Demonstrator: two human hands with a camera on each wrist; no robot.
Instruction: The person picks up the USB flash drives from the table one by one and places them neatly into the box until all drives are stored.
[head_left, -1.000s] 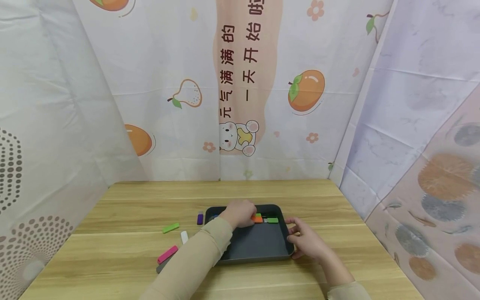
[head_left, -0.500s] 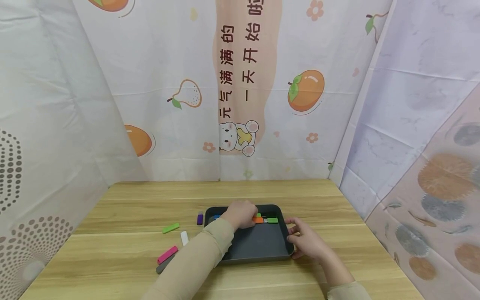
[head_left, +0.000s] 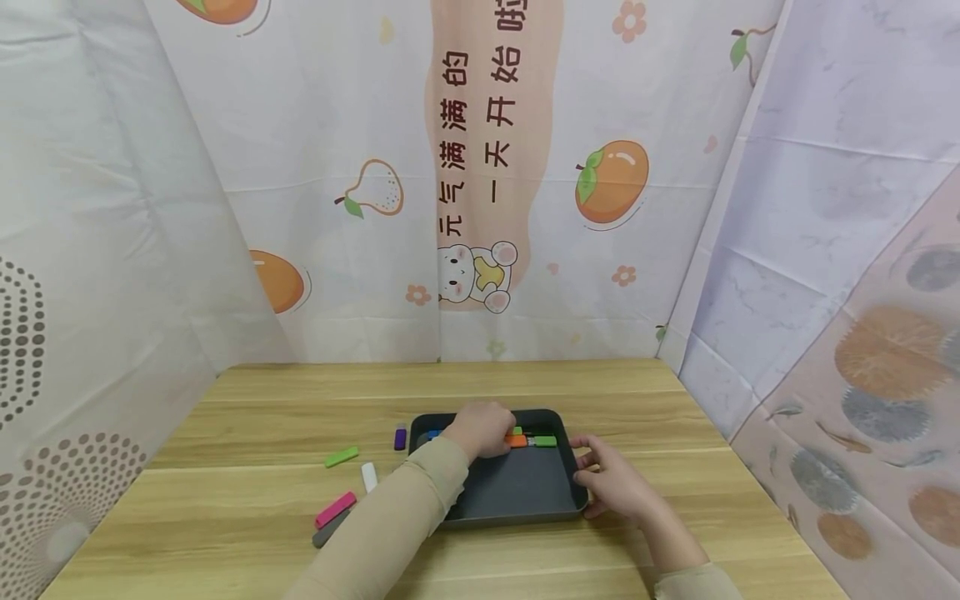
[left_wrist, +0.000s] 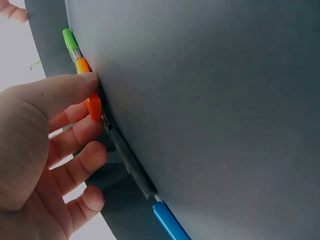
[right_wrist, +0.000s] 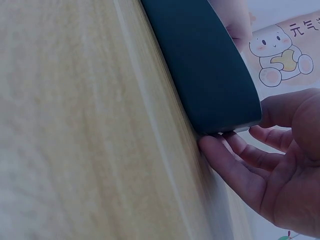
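My left hand (head_left: 480, 429) reaches into a dark tray (head_left: 517, 487) and pinches an orange USB stick (left_wrist: 94, 106) between thumb and fingers along the far wall. In the left wrist view, a green USB stick (left_wrist: 70, 40) lies at one end of the orange one. A dark stick (left_wrist: 129, 160) and a blue stick (left_wrist: 170, 222) continue the row on the other side. My right hand (head_left: 617, 482) touches the outside of the tray's right wall with relaxed, slightly bent fingers. In the right wrist view, its fingertips meet the tray's corner (right_wrist: 220, 85).
Left of the tray on the wooden table (head_left: 247, 467) lie a purple USB stick (head_left: 401, 438), a green one (head_left: 342, 456), a white one (head_left: 369, 476), a pink one (head_left: 335, 509) and a grey one (head_left: 330, 530). A printed curtain (head_left: 360, 275) hangs behind.
My left hand has shifted very slightly to the right inside the tray, showing a bit more of the blue stick. The right hand and tray have stayed put.
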